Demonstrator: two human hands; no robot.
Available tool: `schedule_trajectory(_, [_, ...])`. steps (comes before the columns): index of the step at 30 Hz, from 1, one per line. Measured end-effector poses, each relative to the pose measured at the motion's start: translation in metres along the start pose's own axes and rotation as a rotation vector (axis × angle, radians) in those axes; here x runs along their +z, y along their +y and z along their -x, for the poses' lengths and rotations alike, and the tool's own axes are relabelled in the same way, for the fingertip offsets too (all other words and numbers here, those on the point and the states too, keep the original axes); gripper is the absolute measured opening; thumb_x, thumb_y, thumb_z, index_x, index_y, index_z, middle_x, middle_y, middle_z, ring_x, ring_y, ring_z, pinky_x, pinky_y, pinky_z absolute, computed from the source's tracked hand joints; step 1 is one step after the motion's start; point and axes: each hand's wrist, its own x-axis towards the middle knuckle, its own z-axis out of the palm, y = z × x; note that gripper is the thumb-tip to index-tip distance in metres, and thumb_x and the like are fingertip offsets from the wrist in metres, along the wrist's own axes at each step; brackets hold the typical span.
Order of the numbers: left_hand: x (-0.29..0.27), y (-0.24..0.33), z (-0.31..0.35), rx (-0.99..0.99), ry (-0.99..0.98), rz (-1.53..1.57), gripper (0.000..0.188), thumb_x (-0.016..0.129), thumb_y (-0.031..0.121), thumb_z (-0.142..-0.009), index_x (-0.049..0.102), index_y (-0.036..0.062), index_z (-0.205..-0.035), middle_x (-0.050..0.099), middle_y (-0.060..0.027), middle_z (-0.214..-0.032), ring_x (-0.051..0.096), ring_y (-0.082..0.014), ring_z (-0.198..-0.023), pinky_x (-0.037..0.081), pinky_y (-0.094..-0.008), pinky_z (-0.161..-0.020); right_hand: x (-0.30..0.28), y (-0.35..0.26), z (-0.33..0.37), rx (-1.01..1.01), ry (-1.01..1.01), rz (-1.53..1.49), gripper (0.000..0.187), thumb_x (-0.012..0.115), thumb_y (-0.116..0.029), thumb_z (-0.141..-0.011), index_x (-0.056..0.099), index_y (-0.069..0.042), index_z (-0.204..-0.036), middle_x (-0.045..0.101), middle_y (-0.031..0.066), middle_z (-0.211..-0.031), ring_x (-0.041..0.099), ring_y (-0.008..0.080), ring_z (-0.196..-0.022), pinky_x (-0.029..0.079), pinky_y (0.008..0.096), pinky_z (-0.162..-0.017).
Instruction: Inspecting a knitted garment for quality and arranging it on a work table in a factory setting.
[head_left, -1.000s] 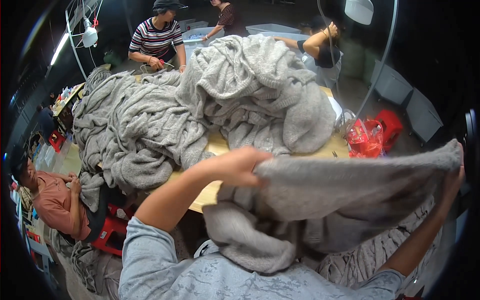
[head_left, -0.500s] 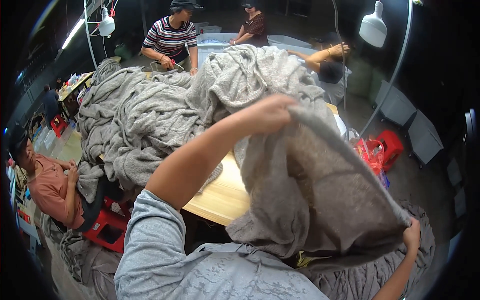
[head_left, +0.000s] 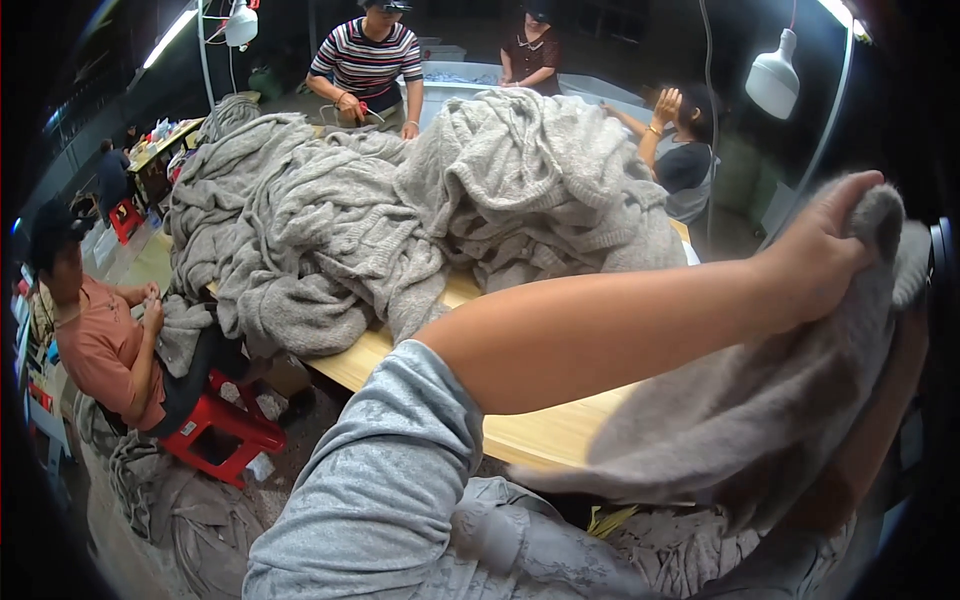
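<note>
My left arm stretches across to the right, and my left hand [head_left: 825,245] is closed around the bunched edge of a grey-brown knitted garment [head_left: 740,410]. The garment hangs below that hand in a loose, partly blurred sweep, its lower end trailing by the table's front edge. My right forearm [head_left: 885,410] rises at the far right, partly behind the cloth. Folds hide the fingers of my right hand, close to the left one. A large heap of grey knitted garments [head_left: 330,220] covers much of the wooden table [head_left: 560,425].
More knitwear [head_left: 690,540] lies low in front of me. A seated person [head_left: 105,345] handles grey knit at the left, near a red stool [head_left: 225,430]. Other people are beyond the heap, one holding a red-handled tool [head_left: 365,110]. A bulb lamp [head_left: 773,80] hangs at upper right.
My left hand has swung right with the garment's edge, from above the table to the far right. My right hand has risen toward it. The cloth, stretched wide before, now hangs bunched.
</note>
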Motion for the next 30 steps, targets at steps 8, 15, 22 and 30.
schedule_trajectory(8, [-0.04, 0.074, 0.153, -0.259, 0.297, -0.31, 0.069, 0.052, 0.005, -0.085, 0.011, 0.0019, -0.14, 0.038, -0.0177, -0.128, 0.041, -0.0215, -0.119, 0.036, -0.033, -0.099, 0.201, 0.183, -0.078, -0.108, -0.264, 0.437, 0.015, 0.049, -0.015, -0.089, 0.056, -0.003, -0.095, 0.056, 0.0069, -0.089, 0.056, 0.0126, -0.073, 0.051, 0.0274, -0.065])
schedule_trajectory(15, [-0.135, 0.065, 0.344, -0.67, 1.056, -0.265, 0.052, 0.053, 0.002, -0.085, 0.036, 0.0056, -0.134, 0.057, -0.0041, -0.108, 0.056, -0.0134, -0.097, 0.045, -0.0261, -0.085, 0.272, 0.374, 0.078, 0.108, -0.901, 0.864, 0.044, 0.057, -0.028, -0.087, 0.047, -0.001, -0.12, 0.055, 0.0204, -0.111, 0.054, 0.0282, -0.103, 0.044, 0.0398, -0.086])
schedule_trajectory(22, [-0.114, 0.074, 0.353, -0.647, 0.936, 0.062, 0.058, 0.048, -0.008, -0.078, 0.035, 0.0001, -0.134, 0.057, -0.0098, -0.11, 0.058, -0.0176, -0.096, 0.047, -0.0293, -0.085, 0.244, 0.39, 0.224, -0.052, -0.571, 0.948, 0.077, 0.071, -0.013, -0.066, 0.031, 0.002, -0.13, 0.044, 0.024, -0.12, 0.046, 0.0398, -0.109, 0.04, 0.0428, -0.09])
schedule_trajectory(30, [-0.095, 0.073, 0.345, -0.7, 0.451, -1.514, 0.027, 0.057, -0.004, -0.07, 0.063, 0.0024, -0.096, 0.065, -0.0142, -0.09, 0.064, -0.0184, -0.082, 0.051, -0.0308, -0.072, 0.161, 0.387, 0.23, 0.008, 0.041, 1.46, 0.063, 0.052, 0.01, -0.061, 0.042, 0.0, -0.122, 0.049, 0.0228, -0.11, 0.047, 0.0405, -0.103, 0.039, 0.0413, -0.089])
